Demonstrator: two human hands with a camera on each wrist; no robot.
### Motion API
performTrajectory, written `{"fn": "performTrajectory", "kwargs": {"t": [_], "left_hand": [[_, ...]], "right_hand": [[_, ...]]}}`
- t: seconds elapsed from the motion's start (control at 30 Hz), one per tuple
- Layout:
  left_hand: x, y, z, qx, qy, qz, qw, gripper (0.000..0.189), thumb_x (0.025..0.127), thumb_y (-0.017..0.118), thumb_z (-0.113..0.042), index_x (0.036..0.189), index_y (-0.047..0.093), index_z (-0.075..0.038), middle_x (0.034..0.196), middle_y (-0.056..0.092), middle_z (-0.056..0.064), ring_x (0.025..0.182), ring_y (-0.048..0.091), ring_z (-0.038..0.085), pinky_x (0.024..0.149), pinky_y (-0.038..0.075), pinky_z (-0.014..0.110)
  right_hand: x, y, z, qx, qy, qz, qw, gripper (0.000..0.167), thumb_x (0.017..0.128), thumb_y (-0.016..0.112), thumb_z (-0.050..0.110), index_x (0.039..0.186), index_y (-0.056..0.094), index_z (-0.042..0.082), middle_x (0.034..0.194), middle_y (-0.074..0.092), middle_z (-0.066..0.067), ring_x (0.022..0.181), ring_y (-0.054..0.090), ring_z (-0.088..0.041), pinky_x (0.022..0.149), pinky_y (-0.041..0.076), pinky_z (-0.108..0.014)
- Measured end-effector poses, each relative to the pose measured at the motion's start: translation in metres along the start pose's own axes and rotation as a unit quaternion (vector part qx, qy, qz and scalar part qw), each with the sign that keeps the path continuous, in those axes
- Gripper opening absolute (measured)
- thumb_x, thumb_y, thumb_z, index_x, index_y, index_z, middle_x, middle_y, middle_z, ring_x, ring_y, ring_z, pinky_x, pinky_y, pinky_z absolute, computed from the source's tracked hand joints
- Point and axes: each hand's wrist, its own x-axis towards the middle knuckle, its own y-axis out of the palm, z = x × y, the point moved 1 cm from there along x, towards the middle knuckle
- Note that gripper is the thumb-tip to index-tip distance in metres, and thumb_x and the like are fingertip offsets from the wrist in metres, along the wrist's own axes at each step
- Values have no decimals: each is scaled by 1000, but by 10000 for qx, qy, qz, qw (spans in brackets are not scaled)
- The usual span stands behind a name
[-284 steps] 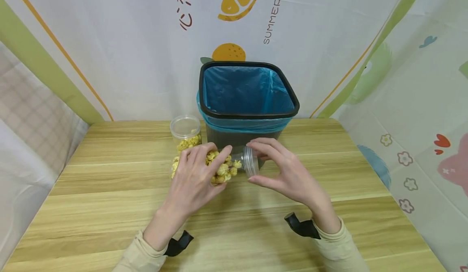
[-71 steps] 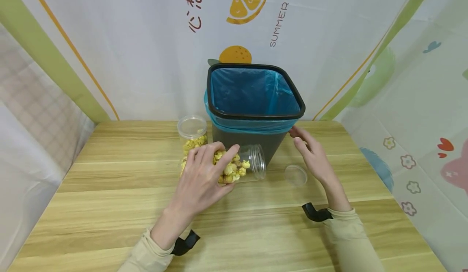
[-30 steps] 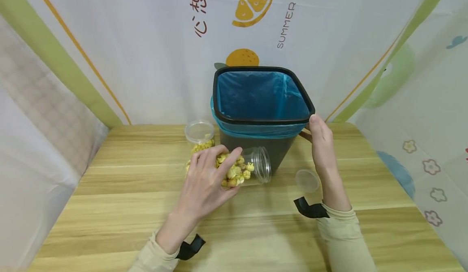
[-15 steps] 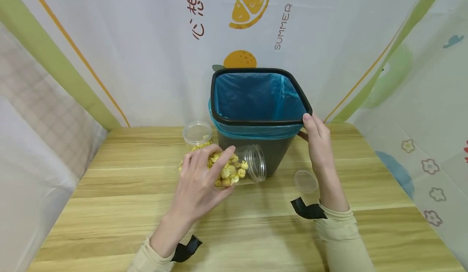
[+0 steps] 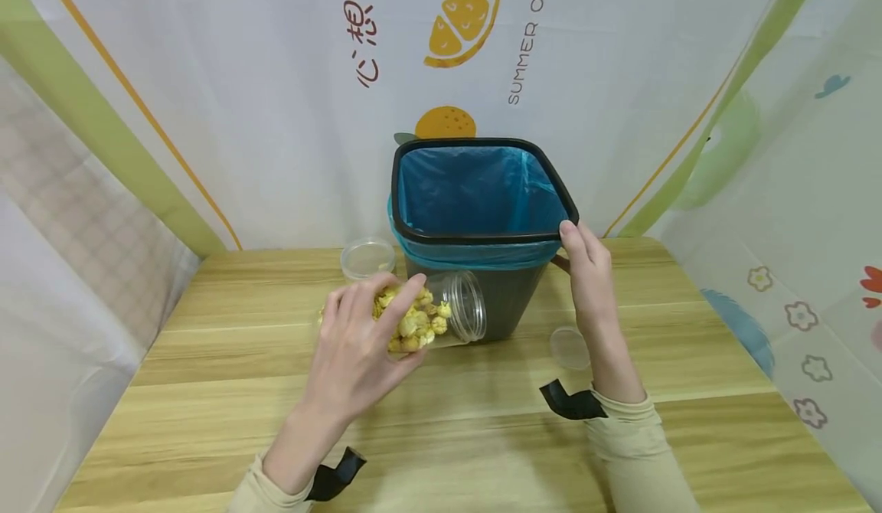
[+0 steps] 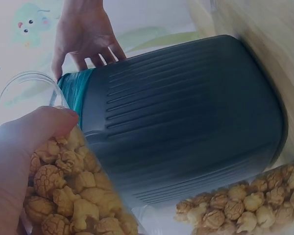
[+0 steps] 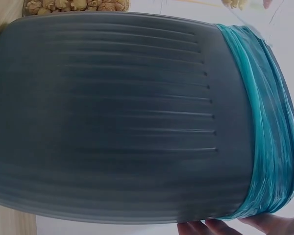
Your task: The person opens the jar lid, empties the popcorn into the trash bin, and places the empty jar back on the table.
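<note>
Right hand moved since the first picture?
Yes: the right hand shifted rightward and up, from in front of the bin to its near right corner.

A wood-grain table (image 5: 441, 444), pale yellow-brown with darker streaks running left to right, fills the lower part of the head view. A dark grey bin (image 5: 513, 298) stands upright on it at upper centre. Just left of the bin stands an upright clear jar (image 5: 368, 257) holding popcorn. Right of centre, a round clear lid (image 5: 569, 347) lies flat.
</note>
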Motion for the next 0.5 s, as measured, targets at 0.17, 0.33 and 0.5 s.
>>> {"fn": "performTrajectory", "kwargs": {"t": [0.17, 0.33, 0.5], "left_hand": [[6, -5, 1, 66, 126, -68, 9999, 109, 50, 103, -31, 145, 50, -21, 123, 60, 17, 107, 58, 31, 86, 50, 51], [14, -12, 3, 126, 268, -190, 9994, 110, 48, 103, -29, 144, 52, -21, 123, 60, 17, 105, 58, 32, 85, 50, 52], [23, -18, 6, 183, 373, -156, 9990, 101, 54, 99, -28, 143, 54, -20, 123, 59, 17, 105, 58, 33, 87, 49, 52]], "right_hand": [[0, -2, -1, -45, 2, 26, 10000, 50, 108, 43, 46, 152, 52, 23, 154, 55, 1, 139, 51, -14, 114, 47, -51], [0, -2, -4, -128, 16, 60, 9999, 53, 108, 42, 48, 151, 53, 19, 152, 56, -5, 138, 51, -17, 116, 44, -56], [1, -2, -5, -144, -31, 2, 9999, 53, 108, 42, 49, 150, 54, 18, 150, 57, -5, 134, 54, -16, 114, 46, -56]]}}
